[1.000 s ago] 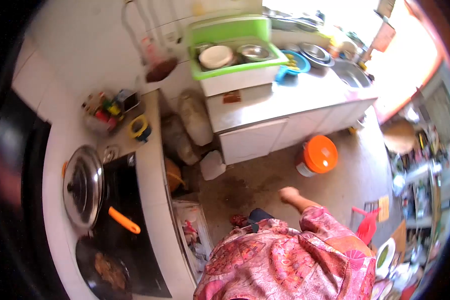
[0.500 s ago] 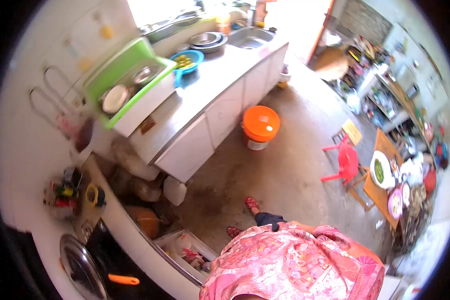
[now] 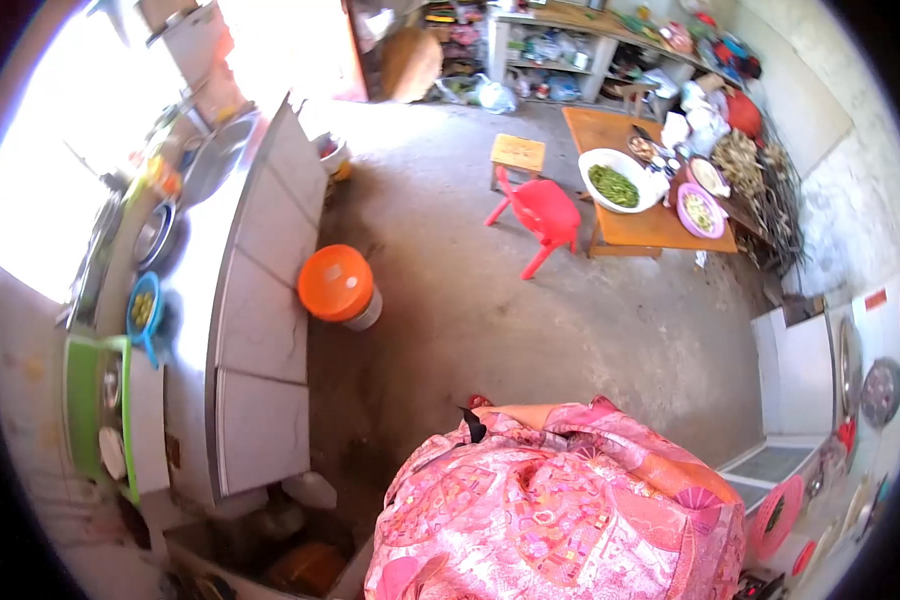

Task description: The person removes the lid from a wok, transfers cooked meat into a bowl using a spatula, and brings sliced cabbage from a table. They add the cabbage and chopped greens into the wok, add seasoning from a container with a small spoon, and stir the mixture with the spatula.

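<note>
Neither of my hands shows; my pink patterned garment (image 3: pixel 560 500) fills the bottom middle and covers what lies beneath it. A strip of bare skin (image 3: pixel 528 413) and a bit of black cloth (image 3: pixel 473 426) stick out at its upper edge, beside the tip of a red shoe (image 3: pixel 481 401). Ahead on the floor are a red plastic chair (image 3: pixel 547 212) and a small wooden stool (image 3: pixel 518 153). Beyond them, a wooden table (image 3: pixel 625 231) bears a white bowl of green vegetables (image 3: pixel 613 183) and a pink basin (image 3: pixel 701 211) with pale pieces in it.
Along the left runs a counter (image 3: pixel 195 320) with a sink (image 3: pixel 220 160), a blue basket of yellowish-green fruit (image 3: pixel 143 308) and a green dish rack (image 3: pixel 85 400). An orange-lidded bucket (image 3: pixel 337 284) stands by its cabinets. Shelves (image 3: pixel 605 65) line the back; a pink basket (image 3: pixel 775 518) is at lower right.
My view has swung to the right. The table, chair and stool have shifted toward the middle, while the counter and bucket have moved left. The stove at lower left has left the picture.
</note>
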Tool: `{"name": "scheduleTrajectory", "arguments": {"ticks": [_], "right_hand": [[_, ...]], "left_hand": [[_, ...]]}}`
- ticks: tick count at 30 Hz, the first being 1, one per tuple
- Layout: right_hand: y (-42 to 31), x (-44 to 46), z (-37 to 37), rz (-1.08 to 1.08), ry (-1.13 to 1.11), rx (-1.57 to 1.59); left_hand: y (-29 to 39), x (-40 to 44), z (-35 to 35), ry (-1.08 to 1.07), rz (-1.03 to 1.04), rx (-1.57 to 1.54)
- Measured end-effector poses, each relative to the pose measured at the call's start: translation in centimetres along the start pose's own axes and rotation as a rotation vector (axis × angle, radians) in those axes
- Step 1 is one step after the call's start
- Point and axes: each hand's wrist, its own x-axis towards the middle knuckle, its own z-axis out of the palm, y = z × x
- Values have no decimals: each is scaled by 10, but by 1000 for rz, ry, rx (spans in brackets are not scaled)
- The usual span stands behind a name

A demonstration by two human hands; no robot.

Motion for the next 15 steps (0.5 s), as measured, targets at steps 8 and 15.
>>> {"name": "scheduleTrajectory", "arguments": {"ticks": [8, 15], "right_hand": [[106, -148, -62, -49, 528, 152], [208, -275, -61, 525, 662, 272]], "left_hand": [[78, 50, 115, -263, 62, 228], [139, 91, 209, -494, 106, 427]]}}
